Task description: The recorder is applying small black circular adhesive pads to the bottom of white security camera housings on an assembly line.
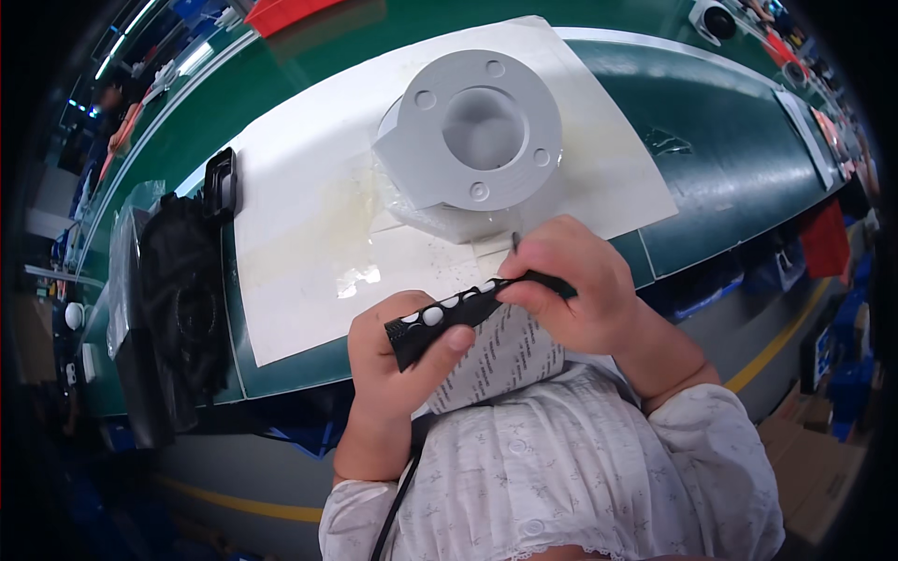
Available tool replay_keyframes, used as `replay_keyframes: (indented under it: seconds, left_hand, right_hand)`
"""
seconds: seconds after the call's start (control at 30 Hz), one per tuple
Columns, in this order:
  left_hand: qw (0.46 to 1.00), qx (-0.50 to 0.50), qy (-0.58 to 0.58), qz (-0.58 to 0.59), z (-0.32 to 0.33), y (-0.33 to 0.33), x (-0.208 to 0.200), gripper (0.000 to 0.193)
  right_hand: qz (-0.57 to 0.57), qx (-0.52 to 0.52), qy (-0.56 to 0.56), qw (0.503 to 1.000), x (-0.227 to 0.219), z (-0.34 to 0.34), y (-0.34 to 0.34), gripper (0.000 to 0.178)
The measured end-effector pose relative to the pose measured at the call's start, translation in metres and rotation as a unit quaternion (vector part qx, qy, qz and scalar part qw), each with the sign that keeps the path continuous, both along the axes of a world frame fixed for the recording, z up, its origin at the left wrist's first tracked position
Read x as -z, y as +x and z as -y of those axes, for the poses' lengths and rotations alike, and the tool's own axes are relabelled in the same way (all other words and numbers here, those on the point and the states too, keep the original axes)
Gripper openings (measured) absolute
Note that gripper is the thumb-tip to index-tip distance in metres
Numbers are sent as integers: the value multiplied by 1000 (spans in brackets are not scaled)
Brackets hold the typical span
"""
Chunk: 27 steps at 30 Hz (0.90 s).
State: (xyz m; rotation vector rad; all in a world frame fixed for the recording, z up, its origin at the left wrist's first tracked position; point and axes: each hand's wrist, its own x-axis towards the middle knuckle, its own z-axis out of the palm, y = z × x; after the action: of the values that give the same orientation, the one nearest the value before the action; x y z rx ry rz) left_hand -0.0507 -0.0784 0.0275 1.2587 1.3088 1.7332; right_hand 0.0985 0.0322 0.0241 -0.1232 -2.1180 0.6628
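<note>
A black strip (407, 342) dotted with round white and black pads is held between my two hands, in front of my body. My left hand (398, 360) is closed around its left end, thumb on the near side. With closed fingertips, my right hand (585, 280) pinches the strip's right part; a small dark tip shows above its index finger. Below the strip hangs a pale sheet with repeated print (500, 360), partly covered by my hands. Beyond them, on the table, stands a light grey housing (423, 140) with a round flange, a central opening and several circular recesses.
White board (299, 206) covers part of the green table (673, 103), under the housing. At the left edge lie a black bag (182, 280) and a black frame-like part (221, 185). A red tray (290, 13) sits at the far side. Cardboard boxes (823, 477) stand lower right.
</note>
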Motion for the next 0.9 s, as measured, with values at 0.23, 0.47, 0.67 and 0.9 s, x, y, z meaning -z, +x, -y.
replay_keyframes:
  seconds: [0.23, 0.47, 0.67, 0.9]
  left_hand:
    - [998, -37, -20, -43, 0, -1, 11, 22]
    - [996, -27, -82, -35, -4, 4, 8, 25]
    - [991, -24, -60, -115, -6, 6, 3, 23]
    - [995, -36, -89, 10, -8, 13, 3, 17]
  right_hand:
    - [-61, 28, 18, 998, -1, 0, 0, 46]
    - [-54, 35, 58, 996, 3, 1, 8, 36]
    - [-23, 6, -99, 995, -25, 4, 4, 55]
    - [105, -233, -124, 959, -43, -6, 9, 26]
